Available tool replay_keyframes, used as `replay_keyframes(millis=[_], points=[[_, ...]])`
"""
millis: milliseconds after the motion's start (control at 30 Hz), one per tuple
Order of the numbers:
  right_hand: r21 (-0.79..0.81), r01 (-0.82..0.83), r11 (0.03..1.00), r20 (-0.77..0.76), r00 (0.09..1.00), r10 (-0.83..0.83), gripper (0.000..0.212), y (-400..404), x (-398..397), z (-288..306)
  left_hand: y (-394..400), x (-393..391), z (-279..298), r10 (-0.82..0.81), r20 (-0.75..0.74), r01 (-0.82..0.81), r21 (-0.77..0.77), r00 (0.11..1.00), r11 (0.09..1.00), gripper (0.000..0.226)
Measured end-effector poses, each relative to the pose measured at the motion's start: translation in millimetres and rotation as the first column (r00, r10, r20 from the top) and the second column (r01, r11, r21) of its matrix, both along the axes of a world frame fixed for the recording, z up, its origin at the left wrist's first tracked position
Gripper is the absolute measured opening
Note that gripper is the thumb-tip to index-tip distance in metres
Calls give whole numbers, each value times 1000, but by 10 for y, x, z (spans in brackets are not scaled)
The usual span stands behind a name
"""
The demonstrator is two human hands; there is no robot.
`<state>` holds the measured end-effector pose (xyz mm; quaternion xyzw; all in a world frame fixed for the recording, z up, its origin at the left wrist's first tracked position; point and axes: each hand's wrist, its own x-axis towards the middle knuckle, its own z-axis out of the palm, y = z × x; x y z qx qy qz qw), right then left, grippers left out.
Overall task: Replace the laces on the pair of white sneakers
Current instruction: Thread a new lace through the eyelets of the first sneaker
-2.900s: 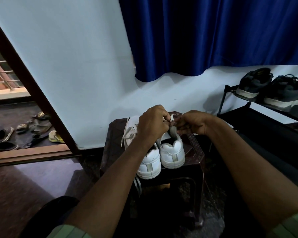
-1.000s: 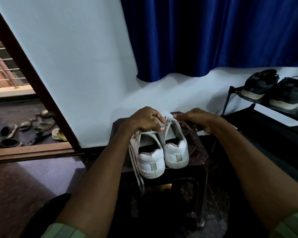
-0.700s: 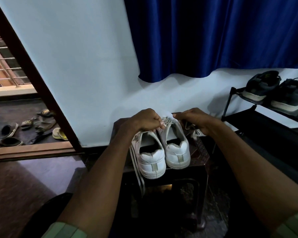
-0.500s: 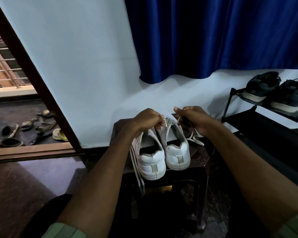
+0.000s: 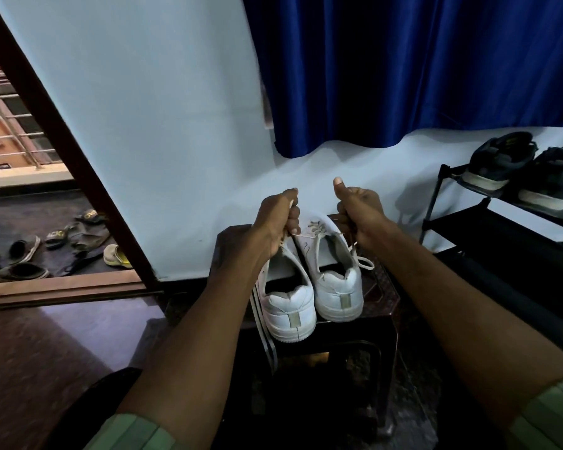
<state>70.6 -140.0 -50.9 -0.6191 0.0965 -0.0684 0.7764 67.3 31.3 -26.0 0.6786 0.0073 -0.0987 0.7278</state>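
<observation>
presently the right sneaker (image 5: 335,280) stands beside the left sneaker (image 5: 290,306) on the dark surface (image 5: 382,287). its lace (image 5: 319,233) runs taut between both fists: left hand (image 5: 275,219) and right hand (image 5: 359,209) fingers curled round the ends. judged step: tightening the lacing; next, knotting beside the tongue.

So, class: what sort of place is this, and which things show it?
Probably a home's entry area: a shoe rack holding dark shoes, sandals scattered outside the doorway, and white sneakers on a stool.
</observation>
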Motion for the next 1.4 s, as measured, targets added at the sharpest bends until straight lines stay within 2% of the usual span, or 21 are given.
replay_keyframes(millis=[67, 133, 300, 400, 533, 633, 733, 867, 1000, 1033, 1100, 1133, 1167, 1233, 1267, 1333, 1400], points=[[-35, 59, 998, 8, 998, -58, 55, -67, 48, 22, 45, 37, 26, 31, -8, -31, -62, 999, 998, 44], [-46, 77, 996, 16, 997, -76, 54, -120, 75, 63, 63, 61, 65, 60, 3, -60, -44, 998, 997, 45], [-103, 119, 988, 105, 989, -108, 52, -102, 104, 118, 22, 109, 102, 48, 160, -76, 172, 986, 982, 41], [-95, 120, 988, 127, 986, -108, 53, -119, 114, 107, 33, 111, 61, 14, 175, -57, 240, 984, 969, 42], [-187, 98, 978, 145, 987, -71, 55, -118, 97, 11, 4, 74, -17, -50, 224, -40, 381, 973, 924, 52], [-207, 51, 977, 151, 988, -19, 54, -80, 68, 33, -17, 8, -2, -84, 244, -28, 424, 966, 905, 54], [-229, 101, 968, 159, 985, -65, 54, -128, 92, 92, -7, 37, 15, -67, 370, -159, 548, 927, 821, 56], [-345, 206, 916, 242, 962, -125, 52, -162, 105, 92, -21, 77, 60, -75, 461, -231, 571, 884, 788, 55], [-466, 149, 872, 235, 971, -41, 47, -232, 68, 68, 43, 110, 41, -116, 441, -182, 576, 890, 797, 53], [-578, 144, 804, 193, 980, -36, 46, -275, 73, 41, 76, 121, 20, -149, 423, -173, 631, 894, 756, 54], [-814, 184, 551, 128, 982, -139, 38, -337, 28, -13, 133, 133, -40, -203, 443, -256, 772, 873, 582, 49], [-871, 214, 443, 135, 970, -205, 38, -341, -24, -14, 155, 125, -64, -193, 488, -345, 798, 851, 494, 42], [-888, 250, 386, 164, 956, -242, 39, -344, -72, -3, 171, 103, -72, -164, 537, -433, 797, 828, 422, 33], [-885, 292, 362, 212, 946, -243, 34, -359, -158, 65, 172, 16, -24, -110, 614, -562, 770, 782, 302, 33], [-882, 256, 396, 177, 958, -226, 39, -356, -206, 103, 156, -40, 28, -100, 611, -573, 778, 785, 257, 37], [-881, 115, 458, 36, 983, -178, 56, -329, -303, 141, 85, -139, 140, -95, 531, -507, 839, 842, 195, 51], [-882, 3, 471, -84, 983, -164, 61, -270, -399, 121, -3, -207, 165, -134, 394, -375, 915, 909, 146, 66]])
